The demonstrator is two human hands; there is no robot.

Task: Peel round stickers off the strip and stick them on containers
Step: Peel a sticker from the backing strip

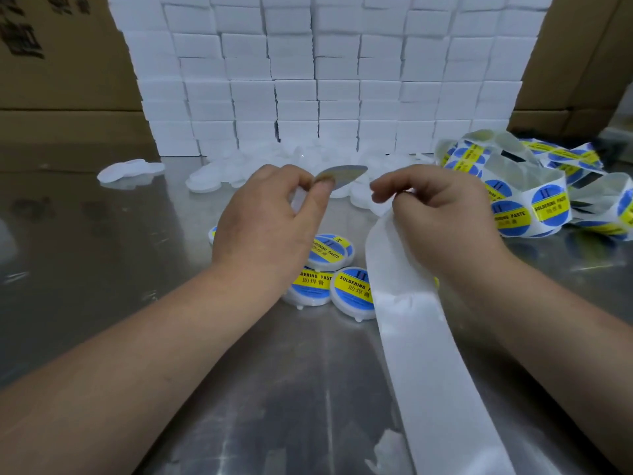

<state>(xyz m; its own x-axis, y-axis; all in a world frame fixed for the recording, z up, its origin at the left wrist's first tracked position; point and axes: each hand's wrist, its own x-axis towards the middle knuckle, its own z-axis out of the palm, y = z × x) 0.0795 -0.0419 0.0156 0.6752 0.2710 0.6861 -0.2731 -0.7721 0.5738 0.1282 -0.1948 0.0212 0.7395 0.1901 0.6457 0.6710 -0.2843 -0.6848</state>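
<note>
My left hand [270, 217] pinches a round sticker [346, 174] by its edge between thumb and forefinger, and I see the sticker's pale back. My right hand [442, 214] grips the white backing strip [428, 354], which runs down towards the near edge with no stickers on this stretch. The rest of the strip [534, 200], with blue and yellow stickers on it, lies in loops at the right. Several labelled white containers [352, 289] lie on the metal table [137, 269] under my hands. Unlabelled white containers [205, 180] lie in a heap behind.
A wall of stacked white boxes [329, 80] stands at the back. Brown cartons [51, 80] flank it at the left and at the right [582, 63]. More white lids [130, 171] lie at the back left.
</note>
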